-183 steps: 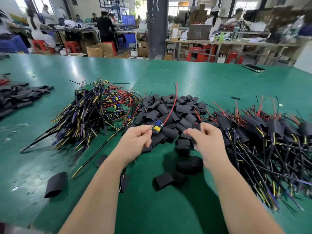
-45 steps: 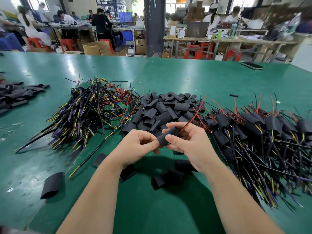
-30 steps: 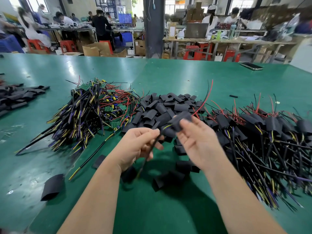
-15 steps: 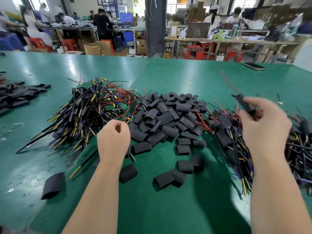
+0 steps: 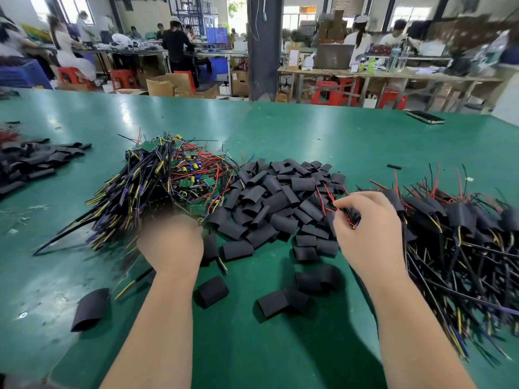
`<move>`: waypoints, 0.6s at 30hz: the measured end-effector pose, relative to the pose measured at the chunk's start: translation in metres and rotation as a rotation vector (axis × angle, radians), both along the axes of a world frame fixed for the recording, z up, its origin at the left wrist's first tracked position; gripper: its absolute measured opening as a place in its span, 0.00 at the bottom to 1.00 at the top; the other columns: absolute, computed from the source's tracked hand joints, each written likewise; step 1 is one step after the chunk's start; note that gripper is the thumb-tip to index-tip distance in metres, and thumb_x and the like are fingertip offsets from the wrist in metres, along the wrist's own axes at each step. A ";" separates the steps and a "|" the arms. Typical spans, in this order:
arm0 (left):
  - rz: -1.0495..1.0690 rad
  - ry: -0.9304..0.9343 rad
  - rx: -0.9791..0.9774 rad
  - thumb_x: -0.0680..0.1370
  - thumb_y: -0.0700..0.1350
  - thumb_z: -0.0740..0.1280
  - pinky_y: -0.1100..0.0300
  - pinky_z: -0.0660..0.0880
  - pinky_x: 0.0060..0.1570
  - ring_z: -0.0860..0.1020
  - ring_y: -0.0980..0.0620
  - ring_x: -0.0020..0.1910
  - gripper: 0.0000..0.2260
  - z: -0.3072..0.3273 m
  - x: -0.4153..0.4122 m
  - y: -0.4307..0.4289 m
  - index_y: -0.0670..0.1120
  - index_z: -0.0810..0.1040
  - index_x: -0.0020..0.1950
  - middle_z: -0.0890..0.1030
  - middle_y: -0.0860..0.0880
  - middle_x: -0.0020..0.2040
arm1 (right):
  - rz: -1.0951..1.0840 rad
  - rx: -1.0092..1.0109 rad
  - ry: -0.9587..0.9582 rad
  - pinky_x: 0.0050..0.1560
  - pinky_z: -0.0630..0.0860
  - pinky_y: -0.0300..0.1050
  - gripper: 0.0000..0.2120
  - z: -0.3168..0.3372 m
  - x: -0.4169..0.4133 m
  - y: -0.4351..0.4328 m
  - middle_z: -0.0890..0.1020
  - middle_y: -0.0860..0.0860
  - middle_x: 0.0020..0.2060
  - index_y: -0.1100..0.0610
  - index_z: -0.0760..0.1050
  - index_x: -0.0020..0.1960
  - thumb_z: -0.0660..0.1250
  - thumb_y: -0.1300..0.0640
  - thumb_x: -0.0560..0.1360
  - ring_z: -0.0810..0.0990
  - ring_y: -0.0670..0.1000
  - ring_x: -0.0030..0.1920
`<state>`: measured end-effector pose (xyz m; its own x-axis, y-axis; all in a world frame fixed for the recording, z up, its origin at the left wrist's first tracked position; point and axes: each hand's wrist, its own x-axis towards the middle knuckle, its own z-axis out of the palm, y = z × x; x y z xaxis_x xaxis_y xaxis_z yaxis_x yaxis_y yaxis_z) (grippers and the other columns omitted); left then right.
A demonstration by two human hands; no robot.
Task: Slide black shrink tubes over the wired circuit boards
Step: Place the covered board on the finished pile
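- Judging by the heaps, the job looks partway done: a large share of the boards is sleeved and a similar share is not.
- At the desk's left edge lies one small heap of flat black tube pieces, too overlapped to count.
- Left of centre sits one heap of bare green circuit boards with yellow, purple and red wires, dozens of them, none sleeved.
- The left hand, blurred, rests at that heap's near fringe with its fingers curled under. I cannot tell whether it holds anything.
- At centre is one heap of short black shrink tubes, dozens, with about six strays toward the near edge.
- The right hand pinches thin red wires at the left fringe of the heap of boards already in black sleeves, dozens, which reaches toward the right edge.
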<state>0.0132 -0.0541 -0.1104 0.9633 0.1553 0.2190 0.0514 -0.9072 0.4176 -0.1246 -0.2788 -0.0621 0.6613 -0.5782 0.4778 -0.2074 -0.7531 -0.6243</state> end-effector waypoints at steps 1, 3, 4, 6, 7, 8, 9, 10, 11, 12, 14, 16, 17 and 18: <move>0.001 -0.033 -0.030 0.78 0.51 0.66 0.51 0.60 0.57 0.78 0.45 0.50 0.06 0.000 0.000 0.000 0.54 0.82 0.51 0.83 0.51 0.46 | 0.015 -0.007 -0.003 0.59 0.71 0.55 0.07 -0.003 0.001 0.001 0.79 0.52 0.51 0.55 0.82 0.47 0.68 0.63 0.73 0.75 0.56 0.55; 0.002 -0.163 -0.097 0.79 0.48 0.65 0.52 0.60 0.55 0.77 0.44 0.48 0.05 0.002 0.000 -0.001 0.52 0.80 0.52 0.82 0.49 0.46 | 0.043 -0.021 -0.019 0.57 0.70 0.46 0.07 -0.007 0.003 0.004 0.79 0.51 0.49 0.55 0.82 0.47 0.67 0.64 0.73 0.76 0.54 0.53; -0.001 -0.247 -0.147 0.79 0.47 0.65 0.52 0.59 0.55 0.77 0.43 0.47 0.05 0.003 -0.001 -0.002 0.49 0.79 0.52 0.82 0.48 0.46 | 0.062 -0.014 -0.037 0.54 0.69 0.38 0.07 -0.008 0.003 0.005 0.80 0.51 0.47 0.56 0.82 0.46 0.67 0.64 0.73 0.76 0.52 0.49; -0.052 -0.390 -0.274 0.79 0.44 0.64 0.51 0.61 0.58 0.79 0.43 0.44 0.05 0.007 -0.004 -0.004 0.46 0.75 0.54 0.82 0.47 0.45 | 0.114 0.030 -0.050 0.45 0.66 0.26 0.08 -0.010 0.005 0.009 0.81 0.49 0.41 0.55 0.81 0.46 0.67 0.65 0.73 0.76 0.45 0.40; -0.111 -0.439 -0.343 0.79 0.43 0.64 0.50 0.65 0.59 0.80 0.43 0.43 0.05 0.009 -0.006 -0.006 0.44 0.74 0.54 0.83 0.47 0.45 | 0.151 0.052 -0.028 0.42 0.66 0.24 0.08 -0.011 0.005 0.012 0.81 0.47 0.38 0.55 0.81 0.46 0.67 0.65 0.73 0.76 0.43 0.38; -0.187 -0.475 -0.395 0.79 0.42 0.64 0.47 0.69 0.57 0.80 0.43 0.41 0.04 0.010 -0.008 -0.007 0.43 0.74 0.53 0.83 0.48 0.44 | 0.198 0.059 0.004 0.40 0.67 0.24 0.07 -0.012 0.006 0.015 0.81 0.45 0.35 0.54 0.81 0.46 0.67 0.65 0.74 0.77 0.43 0.37; -0.265 -0.497 -0.420 0.79 0.41 0.65 0.47 0.73 0.53 0.80 0.43 0.40 0.04 0.010 -0.010 -0.008 0.43 0.74 0.52 0.83 0.49 0.43 | 0.248 0.051 0.035 0.39 0.68 0.24 0.07 -0.014 0.007 0.018 0.81 0.45 0.34 0.55 0.81 0.46 0.67 0.65 0.74 0.77 0.42 0.37; -0.338 -0.506 -0.429 0.78 0.40 0.66 0.51 0.74 0.49 0.80 0.44 0.39 0.03 0.011 -0.011 -0.010 0.42 0.75 0.51 0.82 0.51 0.41 | 0.295 0.036 0.063 0.40 0.68 0.24 0.07 -0.016 0.008 0.021 0.82 0.45 0.35 0.55 0.81 0.46 0.67 0.65 0.74 0.76 0.43 0.37; -0.406 -0.506 -0.437 0.77 0.39 0.67 0.58 0.73 0.45 0.80 0.49 0.38 0.02 0.011 -0.013 -0.011 0.42 0.76 0.49 0.80 0.53 0.38 | 0.340 0.015 0.090 0.42 0.69 0.24 0.08 -0.018 0.008 0.025 0.82 0.47 0.37 0.55 0.82 0.47 0.67 0.65 0.74 0.77 0.43 0.38; -0.465 -0.495 -0.455 0.77 0.38 0.68 0.66 0.70 0.41 0.78 0.57 0.36 0.01 0.011 -0.013 -0.013 0.42 0.77 0.47 0.78 0.57 0.37 | 0.384 -0.021 0.119 0.46 0.69 0.26 0.09 -0.020 0.010 0.029 0.83 0.48 0.41 0.56 0.82 0.49 0.67 0.65 0.74 0.77 0.43 0.40; -0.550 -0.444 -0.507 0.76 0.37 0.69 0.74 0.67 0.35 0.75 0.66 0.35 0.02 0.010 -0.014 -0.015 0.43 0.79 0.46 0.76 0.61 0.36 | 0.475 -0.146 0.190 0.56 0.71 0.39 0.12 -0.027 0.016 0.037 0.82 0.49 0.50 0.55 0.81 0.54 0.65 0.64 0.75 0.77 0.49 0.50; -0.593 -0.410 -0.548 0.75 0.37 0.70 0.75 0.67 0.35 0.75 0.67 0.35 0.04 0.008 -0.014 -0.017 0.45 0.79 0.45 0.77 0.60 0.36 | 0.510 -0.314 0.277 0.58 0.69 0.48 0.17 -0.037 0.023 0.047 0.78 0.48 0.60 0.51 0.77 0.63 0.63 0.62 0.76 0.72 0.55 0.57; -0.605 -0.406 -0.560 0.75 0.38 0.71 0.74 0.68 0.35 0.75 0.66 0.36 0.04 0.008 -0.013 -0.017 0.46 0.79 0.45 0.78 0.60 0.36 | 0.495 -0.394 0.324 0.57 0.66 0.49 0.21 -0.042 0.027 0.052 0.74 0.46 0.66 0.48 0.73 0.67 0.61 0.61 0.76 0.70 0.55 0.60; -0.613 -0.407 -0.566 0.75 0.38 0.71 0.73 0.69 0.36 0.76 0.64 0.37 0.04 0.007 -0.013 -0.018 0.47 0.79 0.45 0.79 0.59 0.37 | 0.472 -0.453 0.369 0.58 0.63 0.49 0.24 -0.047 0.030 0.056 0.69 0.44 0.70 0.45 0.67 0.71 0.60 0.59 0.77 0.67 0.55 0.62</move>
<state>0.0001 -0.0716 -0.1032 0.7781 -0.1690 0.6050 -0.6174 -0.3829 0.6872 -0.0945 -0.2224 -0.1094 0.9538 0.0070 0.3003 0.0653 -0.9806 -0.1847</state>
